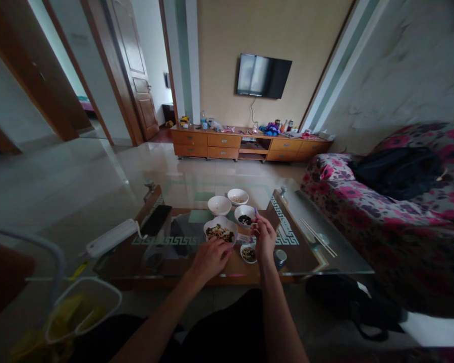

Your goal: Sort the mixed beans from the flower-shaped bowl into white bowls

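My left hand (pixel 212 258) rests over the near rim of a white scalloped bowl (pixel 208 226) of mixed dark and pale pieces, fingers bent together and tips hidden in it. Just right of the bowl of dark pieces (pixel 245 220), my right hand (pixel 264 234) is raised with its fingers drawn together; a purple tip shows at its top. What either hand pinches is too small to make out. Between the wrists sits a small dish (pixel 248 253) of brownish pieces. Farther back are a white bowl (pixel 219 205) and another bowl (pixel 237 196) with pale pieces.
The glass table (pixel 336 272) carries a small round tin (pixel 280 257), chopsticks (pixel 318 237), a white power strip (pixel 111 237) and a dark box (pixel 157 220). A lined waste bin (pixel 117 297) stands at lower left. A flowered sofa (pixel 348 196) is on the right, a TV cabinet (pixel 223 143) beyond.
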{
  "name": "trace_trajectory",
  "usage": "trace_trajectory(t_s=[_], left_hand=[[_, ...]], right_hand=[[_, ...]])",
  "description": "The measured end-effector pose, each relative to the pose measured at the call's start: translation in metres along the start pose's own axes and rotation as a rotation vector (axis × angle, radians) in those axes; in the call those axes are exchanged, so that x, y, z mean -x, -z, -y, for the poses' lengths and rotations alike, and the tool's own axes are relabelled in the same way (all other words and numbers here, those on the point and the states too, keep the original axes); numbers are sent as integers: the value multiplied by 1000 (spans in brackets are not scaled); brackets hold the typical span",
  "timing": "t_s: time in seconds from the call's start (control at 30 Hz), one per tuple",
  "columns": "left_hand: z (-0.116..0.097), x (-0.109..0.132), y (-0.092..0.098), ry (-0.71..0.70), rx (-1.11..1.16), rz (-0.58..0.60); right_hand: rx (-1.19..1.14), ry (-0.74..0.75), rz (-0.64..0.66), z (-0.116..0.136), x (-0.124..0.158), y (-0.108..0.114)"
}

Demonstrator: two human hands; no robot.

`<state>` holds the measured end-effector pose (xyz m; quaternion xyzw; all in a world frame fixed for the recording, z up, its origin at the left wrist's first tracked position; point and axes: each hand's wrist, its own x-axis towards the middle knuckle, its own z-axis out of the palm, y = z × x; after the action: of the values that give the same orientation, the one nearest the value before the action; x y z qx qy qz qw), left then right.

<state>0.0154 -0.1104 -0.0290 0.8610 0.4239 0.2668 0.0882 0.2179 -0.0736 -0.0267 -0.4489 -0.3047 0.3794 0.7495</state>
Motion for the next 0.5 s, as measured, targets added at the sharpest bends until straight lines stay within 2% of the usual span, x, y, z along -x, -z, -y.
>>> trace_trajectory(t_s=[0.1,0.23,0.4,0.5], left_hand=[[-5,3,6,50,2,41],[-4,3,17,133,6,11],[19,2,21,149,10,21],[36,2,24,191,2,-57]], right_hand=[[33,24,-32,-10,-3,10],[9,80,-46,-16,6,19],[-17,62,63,-14,13,18],[19,18,124,-14,16,16]])
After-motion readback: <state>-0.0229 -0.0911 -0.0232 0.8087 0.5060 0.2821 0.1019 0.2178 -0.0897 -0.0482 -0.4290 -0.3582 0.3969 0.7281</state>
